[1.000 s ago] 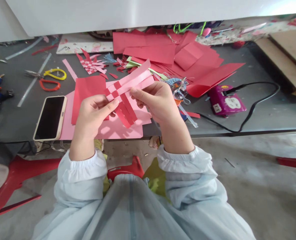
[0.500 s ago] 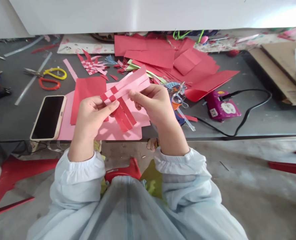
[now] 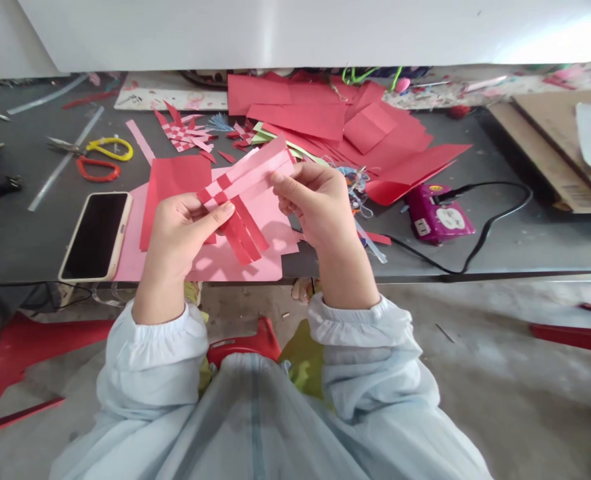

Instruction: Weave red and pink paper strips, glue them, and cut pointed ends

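Between my hands is a paper weaving [image 3: 245, 170] of red and pink strips, checkered near its left end. My left hand [image 3: 180, 230] pinches the checkered corner between thumb and fingers. From there red strips hang down to the right and pink strips reach up to the right. My right hand [image 3: 320, 200] is closed on the pink strips toward their far end. Beneath them, pink paper sheets [image 3: 270, 260] and a red sheet [image 3: 175, 177] lie on the table. A finished-looking checkered piece [image 3: 182, 133] with pointed strips rests farther back.
A phone [image 3: 95, 237] lies left of the paper, with scissors [image 3: 102, 157] behind it. Red sheets [image 3: 300, 120] are piled at the back. To the right are a purple box [image 3: 440, 217] with a black cable [image 3: 495, 220] and cardboard [image 3: 545, 147]. Red stools stand below.
My right hand has slid slightly right along the pink strips, toward their end. My left hand keeps its pinch, and the weaving has barely shifted.
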Motion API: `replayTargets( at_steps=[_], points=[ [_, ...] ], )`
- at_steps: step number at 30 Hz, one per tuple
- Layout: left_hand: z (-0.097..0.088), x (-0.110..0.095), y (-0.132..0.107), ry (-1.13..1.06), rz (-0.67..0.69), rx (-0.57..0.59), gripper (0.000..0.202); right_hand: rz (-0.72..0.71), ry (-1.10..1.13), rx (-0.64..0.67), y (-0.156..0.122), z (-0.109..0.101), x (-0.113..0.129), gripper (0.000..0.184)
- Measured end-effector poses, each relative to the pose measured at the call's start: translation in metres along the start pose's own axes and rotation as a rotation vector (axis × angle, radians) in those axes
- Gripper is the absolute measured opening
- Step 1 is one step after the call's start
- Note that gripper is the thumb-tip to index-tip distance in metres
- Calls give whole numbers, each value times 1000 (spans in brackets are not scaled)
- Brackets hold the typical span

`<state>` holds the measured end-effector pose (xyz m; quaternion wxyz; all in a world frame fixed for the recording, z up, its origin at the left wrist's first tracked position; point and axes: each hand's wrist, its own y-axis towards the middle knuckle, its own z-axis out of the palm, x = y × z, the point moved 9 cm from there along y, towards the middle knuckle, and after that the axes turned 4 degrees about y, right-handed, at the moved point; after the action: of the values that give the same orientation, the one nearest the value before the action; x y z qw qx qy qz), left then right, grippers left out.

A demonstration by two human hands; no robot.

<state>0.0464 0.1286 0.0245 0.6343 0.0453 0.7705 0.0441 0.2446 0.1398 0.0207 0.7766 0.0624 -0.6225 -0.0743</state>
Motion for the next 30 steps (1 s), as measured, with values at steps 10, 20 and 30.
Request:
replayTargets(
  at_steps=[10, 20, 30],
  points=[
    [3, 3, -1, -32, -10, 38, 24, 123, 96, 94, 0, 12, -17, 48],
    [13, 5, -4, 46, -10, 144, 24, 167, 148, 87, -9, 32, -30, 40],
    [6, -9, -3, -31, 118, 48, 18, 47, -107, 138, -13, 27, -6, 48]
  ],
)
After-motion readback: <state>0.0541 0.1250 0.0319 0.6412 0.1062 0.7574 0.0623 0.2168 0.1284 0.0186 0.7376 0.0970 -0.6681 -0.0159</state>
